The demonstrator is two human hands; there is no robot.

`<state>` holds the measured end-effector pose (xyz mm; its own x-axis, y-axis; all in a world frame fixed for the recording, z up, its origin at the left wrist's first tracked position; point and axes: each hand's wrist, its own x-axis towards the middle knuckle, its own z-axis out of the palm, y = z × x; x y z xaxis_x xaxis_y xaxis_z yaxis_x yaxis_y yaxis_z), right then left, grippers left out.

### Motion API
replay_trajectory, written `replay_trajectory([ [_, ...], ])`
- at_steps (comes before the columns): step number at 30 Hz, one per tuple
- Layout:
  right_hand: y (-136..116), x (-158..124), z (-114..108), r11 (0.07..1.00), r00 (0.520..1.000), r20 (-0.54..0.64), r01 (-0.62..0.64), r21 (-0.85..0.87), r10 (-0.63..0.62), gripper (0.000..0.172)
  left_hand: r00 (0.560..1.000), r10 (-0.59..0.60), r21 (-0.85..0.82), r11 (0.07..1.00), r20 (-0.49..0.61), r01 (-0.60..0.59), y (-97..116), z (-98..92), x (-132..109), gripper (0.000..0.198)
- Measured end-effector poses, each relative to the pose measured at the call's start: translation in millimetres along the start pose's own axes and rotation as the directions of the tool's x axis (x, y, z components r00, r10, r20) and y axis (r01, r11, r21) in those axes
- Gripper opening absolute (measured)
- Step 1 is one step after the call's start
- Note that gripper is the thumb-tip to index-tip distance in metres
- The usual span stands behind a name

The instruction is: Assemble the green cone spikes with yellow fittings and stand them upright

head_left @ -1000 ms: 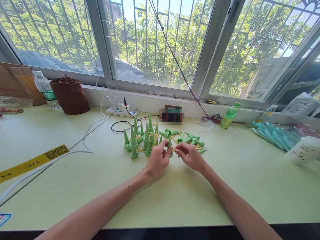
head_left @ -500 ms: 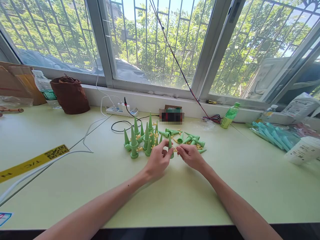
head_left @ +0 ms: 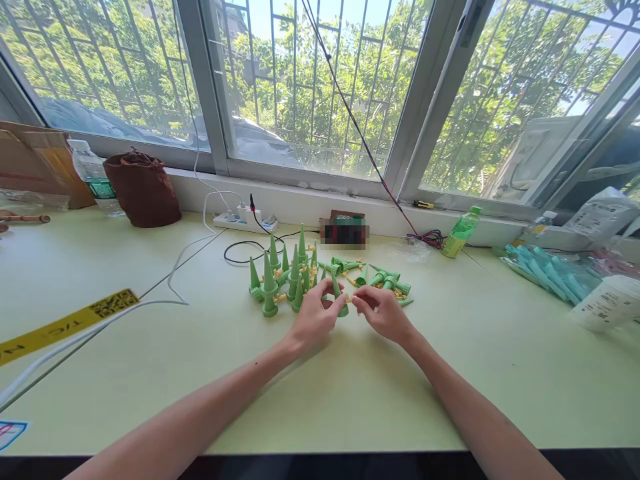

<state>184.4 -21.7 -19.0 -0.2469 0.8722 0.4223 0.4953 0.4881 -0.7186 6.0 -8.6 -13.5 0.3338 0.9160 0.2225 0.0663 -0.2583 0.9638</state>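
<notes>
My left hand (head_left: 311, 319) is closed around a green plant watering spike (head_left: 335, 285), its pointed end up and leaning slightly left. A small yellow valve (head_left: 349, 299) sticks out from the spike's right side. The thumb and fingertips of my right hand (head_left: 389, 316) pinch that valve's outer end. Left of my hands stand several green spikes (head_left: 269, 287) with yellow valves on them. Behind my right hand lies a loose pile of more spikes (head_left: 379, 277), with small yellow parts among them.
A power strip (head_left: 227, 221) with cables sits at the back by a brown drawstring bag (head_left: 143, 189). A white cable (head_left: 173, 277) crosses the table's left side. Toward the right are a green bottle (head_left: 460, 233), bagged turquoise pieces (head_left: 543, 273) and a white cup (head_left: 605, 303).
The held spike has tilted a little to the left. My right hand's fingers have shifted their pinch on the valve. The surrounding spikes stay as they were.
</notes>
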Motion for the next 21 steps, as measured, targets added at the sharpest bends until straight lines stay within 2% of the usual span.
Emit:
replay_trajectory([
  [7, 0.8, 1.1, -0.9, 0.999, 0.999, 0.003, -0.041, -0.005, 0.041, 0.036, 0.999, -0.015, -0.057, 0.998, 0.034, 0.017, 2.7, 0.1, -1.2, 0.034],
  [13, 3.4, 1.3, -2.0, 0.998, 1.0, -0.018, -0.021, -0.064, 0.02, 0.043, 0.997, -0.019, -0.088, 0.996, 0.077, 0.026, 5.5, -0.7, -2.0, 0.036],
  [16, 2.9, 0.7, -1.7, 0.998, 0.999, -0.019, -0.032, -0.057, 0.031, 0.042, 0.996, -0.033, -0.111, 0.993, 0.086, 0.042, 6.1, -0.7, -1.9, 0.035],
  [21, -0.4, -0.9, -1.6, 1.0, 1.0, 0.002, -0.019, -0.015, 0.019, 0.035, 0.997, -0.064, -0.095, 0.993, 0.043, 0.068, 7.7, -1.1, -0.9, 0.034],
])
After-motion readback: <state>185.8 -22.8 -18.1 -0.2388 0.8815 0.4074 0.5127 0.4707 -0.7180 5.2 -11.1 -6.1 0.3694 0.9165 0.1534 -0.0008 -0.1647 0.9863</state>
